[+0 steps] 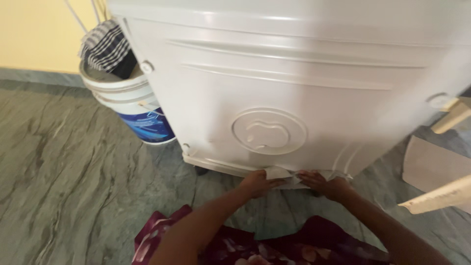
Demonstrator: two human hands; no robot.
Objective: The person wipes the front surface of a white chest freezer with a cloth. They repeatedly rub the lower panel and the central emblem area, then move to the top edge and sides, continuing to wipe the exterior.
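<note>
A large white plastic appliance body (294, 83) fills the upper part of the head view, with a round moulded emblem (269, 131) on its front panel. Both my hands reach to its bottom edge. My left hand (257, 182) and my right hand (326, 184) grip a crumpled white cloth or paper (284, 175) pressed against the lower rim of the appliance. My forearms come in from the bottom of the view, over a dark red patterned garment (230, 245).
A white and blue bucket (135, 105) stands left of the appliance, with a black-and-white checked cloth (105, 46) draped on it. The floor (64, 162) is grey-green veined stone. A flat beige board (434, 167) and pale wooden bars (441, 196) lie at the right.
</note>
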